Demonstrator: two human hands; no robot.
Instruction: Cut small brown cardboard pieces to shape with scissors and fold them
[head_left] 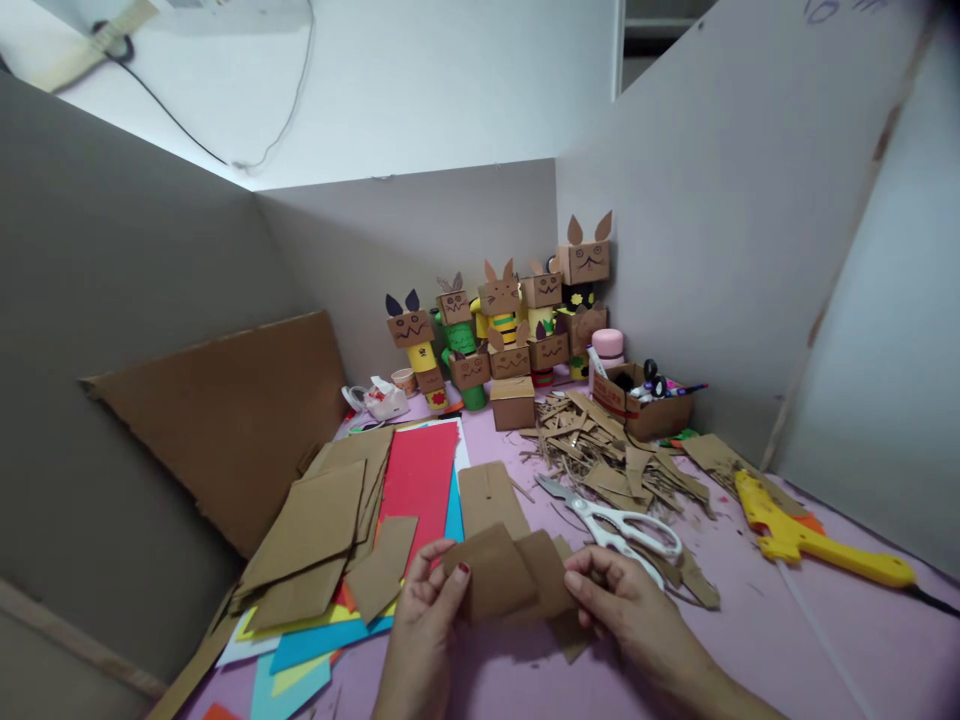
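Note:
Several small cut cardboard pieces [491, 575] overlap like a fan between my two hands, above the front of the pink tabletop. My left hand [431, 605] pinches the front piece at its left edge, thumb on top. Fingers of my right hand [615, 595] are closed on the right edge of another cardboard piece [546, 572] behind it. Just beyond lies a flat cardboard strip [491, 495]. White-handled scissors [626, 525] rest past my right hand, blades pointing to the back left.
Cardboard sheets [311, 520] and coloured paper [420, 465] are stacked left. Cardboard scraps [592, 440] pile up at centre right, before a box of pens [652, 410]. A yellow glue gun [817, 545] lies right. Box-headed cardboard figures [502, 295] stand at the back, between grey partitions.

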